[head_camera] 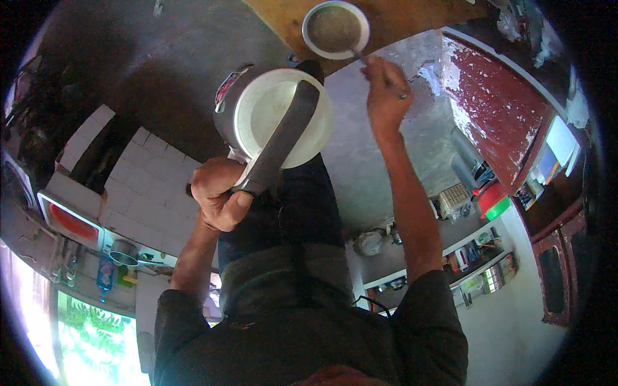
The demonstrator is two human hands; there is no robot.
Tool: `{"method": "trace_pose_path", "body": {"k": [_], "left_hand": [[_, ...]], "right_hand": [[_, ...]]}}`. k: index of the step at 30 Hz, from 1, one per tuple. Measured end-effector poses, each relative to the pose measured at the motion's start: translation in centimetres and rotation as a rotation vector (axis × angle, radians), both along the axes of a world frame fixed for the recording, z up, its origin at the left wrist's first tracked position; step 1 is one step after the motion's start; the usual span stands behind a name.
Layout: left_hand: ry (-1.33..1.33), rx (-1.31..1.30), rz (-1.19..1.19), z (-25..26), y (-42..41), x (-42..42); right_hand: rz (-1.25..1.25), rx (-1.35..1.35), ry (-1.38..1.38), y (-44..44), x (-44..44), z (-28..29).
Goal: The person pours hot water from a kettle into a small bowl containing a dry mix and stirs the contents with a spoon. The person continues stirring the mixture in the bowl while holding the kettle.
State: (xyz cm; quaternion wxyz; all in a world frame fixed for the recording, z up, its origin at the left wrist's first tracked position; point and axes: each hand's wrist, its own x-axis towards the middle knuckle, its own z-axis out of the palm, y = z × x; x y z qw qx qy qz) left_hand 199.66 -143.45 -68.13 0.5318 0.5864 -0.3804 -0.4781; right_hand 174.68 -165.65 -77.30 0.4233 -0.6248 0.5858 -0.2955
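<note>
My left hand point(222, 193) grips the handle of a pot with a pale interior point(260, 116), whose dark handle crosses in front of its opening. The pot is raised before my body and its inside faces the camera. My right hand point(388, 96) is farther out to the right, with its fingers closed on a thin utensil point(359, 55), perhaps a spoon. The utensil's tip reaches the near rim of a round bowl with a white rim point(365, 41). That bowl holds something brownish and stands on a wooden table point(285, 24). What the substance is, I cannot tell.
A worn red door or panel point(497, 111) stands at the right. Below it are red and green basins point(497, 207) and a shelf point(478, 270) with small items. A tiled counter point(145, 193), a sink point(72, 219) and a small saucepan point(124, 253) lie at the left.
</note>
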Motion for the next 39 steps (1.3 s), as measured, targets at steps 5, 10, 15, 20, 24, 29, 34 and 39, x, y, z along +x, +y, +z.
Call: {"method": "trace_pose_path", "body": {"k": [5,10,15,20,24,29,34,39], "left_hand": [[0.061,0.0,-0.01,0.1,-0.2,-0.2],[0.005,-0.008,-0.008,0.3,0.3,-0.1],[0.031,0.017,-0.016,0.3,0.3,-0.4],[0.018,-0.025,-0.015,0.5,0.7,-0.4],[0.066,-0.006,-0.062,0.8,-0.1,-0.5],[0.016,-0.061,-0.036,0.9,0.4,-0.5],[0.064,-0.029,-0.095,1.1,-0.2,-0.5],[0.036,-0.044,-0.051,0.9,-0.2,-0.8]], "right_hand": [[-0.027,0.002,-0.04,-1.1,1.2,-0.3],[-0.033,0.029,0.025,-0.7,-0.6,0.6],[-0.014,0.113,-0.059,-0.4,0.9,1.5],[-0.119,0.086,0.034,-0.9,-0.6,1.4],[0.107,-0.027,0.003,1.4,-0.3,0.8],[-0.107,0.065,-0.003,-1.1,0.4,1.7],[-0.023,0.101,-0.051,1.9,-0.1,0.3],[-0.094,0.053,-0.033,-0.6,1.1,0.4]]}}
